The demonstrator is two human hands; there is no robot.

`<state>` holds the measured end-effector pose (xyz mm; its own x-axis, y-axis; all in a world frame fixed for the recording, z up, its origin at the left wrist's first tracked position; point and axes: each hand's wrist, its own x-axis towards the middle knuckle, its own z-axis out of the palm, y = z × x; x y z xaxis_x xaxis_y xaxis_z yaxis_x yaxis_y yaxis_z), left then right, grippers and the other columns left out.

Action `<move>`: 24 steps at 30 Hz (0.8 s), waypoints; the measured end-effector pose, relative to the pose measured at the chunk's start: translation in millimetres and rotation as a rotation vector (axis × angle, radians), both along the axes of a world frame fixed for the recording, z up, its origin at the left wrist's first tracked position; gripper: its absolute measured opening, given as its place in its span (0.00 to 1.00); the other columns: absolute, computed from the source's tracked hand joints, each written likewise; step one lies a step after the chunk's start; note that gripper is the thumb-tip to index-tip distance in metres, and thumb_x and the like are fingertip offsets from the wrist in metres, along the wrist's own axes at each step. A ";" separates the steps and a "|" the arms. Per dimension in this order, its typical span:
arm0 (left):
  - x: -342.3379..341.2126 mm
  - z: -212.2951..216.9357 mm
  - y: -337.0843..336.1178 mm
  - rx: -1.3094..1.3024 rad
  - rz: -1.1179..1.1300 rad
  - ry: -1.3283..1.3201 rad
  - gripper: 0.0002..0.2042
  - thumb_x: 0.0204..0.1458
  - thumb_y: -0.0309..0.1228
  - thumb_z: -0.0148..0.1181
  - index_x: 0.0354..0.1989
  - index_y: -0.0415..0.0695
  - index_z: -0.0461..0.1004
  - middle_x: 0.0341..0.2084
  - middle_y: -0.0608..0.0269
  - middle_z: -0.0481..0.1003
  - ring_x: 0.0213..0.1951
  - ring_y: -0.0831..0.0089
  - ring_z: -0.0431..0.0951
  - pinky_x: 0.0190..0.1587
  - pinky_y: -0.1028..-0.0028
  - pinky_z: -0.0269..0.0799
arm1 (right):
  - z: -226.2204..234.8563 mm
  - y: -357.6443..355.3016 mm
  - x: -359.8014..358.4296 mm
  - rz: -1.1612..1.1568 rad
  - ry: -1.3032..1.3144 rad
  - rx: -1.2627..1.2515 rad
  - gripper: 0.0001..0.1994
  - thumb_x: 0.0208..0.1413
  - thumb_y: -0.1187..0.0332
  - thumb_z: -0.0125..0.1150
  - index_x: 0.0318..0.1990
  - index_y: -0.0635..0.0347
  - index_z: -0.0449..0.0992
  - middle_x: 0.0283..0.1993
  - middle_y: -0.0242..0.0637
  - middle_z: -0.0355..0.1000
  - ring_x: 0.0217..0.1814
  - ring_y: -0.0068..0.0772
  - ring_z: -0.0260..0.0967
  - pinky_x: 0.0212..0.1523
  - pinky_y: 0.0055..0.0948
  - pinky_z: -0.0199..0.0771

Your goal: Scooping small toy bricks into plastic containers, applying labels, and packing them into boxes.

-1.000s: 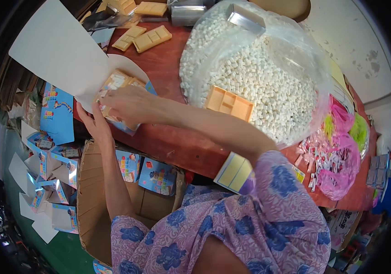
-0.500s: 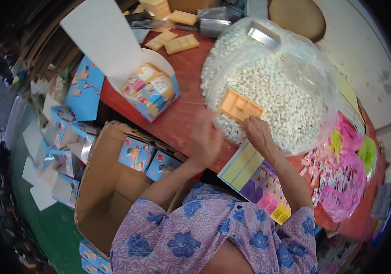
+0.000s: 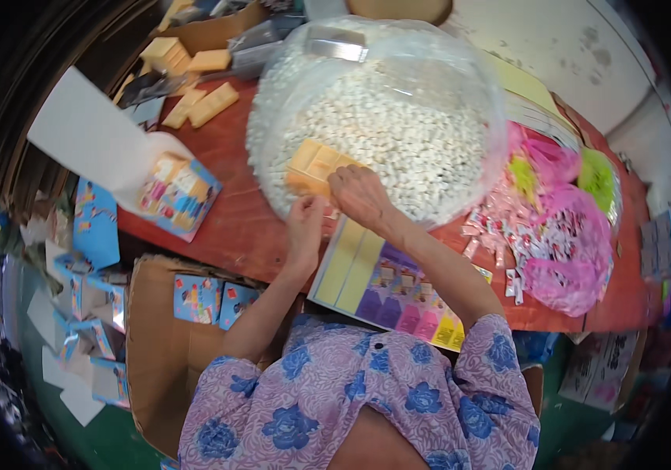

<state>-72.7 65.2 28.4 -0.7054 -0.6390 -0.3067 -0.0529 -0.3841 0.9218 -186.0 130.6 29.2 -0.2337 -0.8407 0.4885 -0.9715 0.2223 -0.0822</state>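
Note:
A small pale-orange plastic tray with moulded compartments [image 3: 313, 162] is held over the near left part of a big clear bag of small white cube-like pieces [image 3: 406, 125]. My right hand [image 3: 363, 196] grips the tray's right end, its fingers curled over the edge. Just below the tray's near edge is my left hand [image 3: 306, 227], with thumb and fingertips pinched together; what they hold, if anything, is too small to make out. Under my right forearm, a colourful printed sheet with purple, pink and yellow shapes [image 3: 390, 309] lies at the table's near edge.
On the left of the red table [image 3: 230, 176] stands an open printed box [image 3: 183, 196] with filled trays. Further orange trays [image 3: 212, 104] lie behind it. Pink bags of small sachets [image 3: 566, 251] rest at right. A cardboard carton [image 3: 151, 345] holds blue boxes near my left arm.
My left hand has come up to the tray's near edge, and its fingers have closed. The right hand still holds the tray, now turned differently. The whole view has shifted.

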 end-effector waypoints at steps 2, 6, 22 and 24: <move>-9.8 -0.1 2.7 0.074 -0.015 0.018 0.10 0.50 0.33 0.46 0.35 0.39 0.64 0.26 0.63 0.68 0.22 0.80 0.69 0.24 0.82 0.67 | 5.6 16.9 -1.4 0.019 -0.037 -0.047 0.03 0.37 0.72 0.50 0.20 0.60 0.64 0.22 0.39 0.63 0.26 0.38 0.64 0.27 0.31 0.65; -44.6 -9.7 5.8 0.364 -0.195 0.237 0.13 0.48 0.32 0.48 0.39 0.36 0.61 0.31 0.59 0.68 0.32 0.72 0.71 0.33 0.73 0.69 | 5.0 47.5 -4.8 0.087 -0.379 -0.104 0.07 0.38 0.72 0.54 0.27 0.61 0.65 0.27 0.39 0.64 0.32 0.40 0.63 0.33 0.31 0.64; -140.6 -39.5 31.9 -0.121 0.174 -0.130 0.22 0.46 0.41 0.47 0.35 0.29 0.67 0.36 0.51 0.69 0.35 0.65 0.70 0.32 0.69 0.67 | -64.8 43.4 -94.2 -0.684 -0.501 -0.555 0.17 0.36 0.71 0.57 0.38 0.61 0.68 0.35 0.47 0.63 0.35 0.43 0.62 0.36 0.35 0.63; -147.6 -52.3 32.8 -0.098 0.189 0.012 0.21 0.47 0.41 0.46 0.38 0.30 0.66 0.37 0.52 0.68 0.36 0.65 0.70 0.34 0.70 0.66 | -69.7 27.6 -93.3 -0.687 -0.649 -0.721 0.16 0.41 0.66 0.56 0.39 0.63 0.67 0.34 0.47 0.63 0.35 0.41 0.62 0.34 0.32 0.64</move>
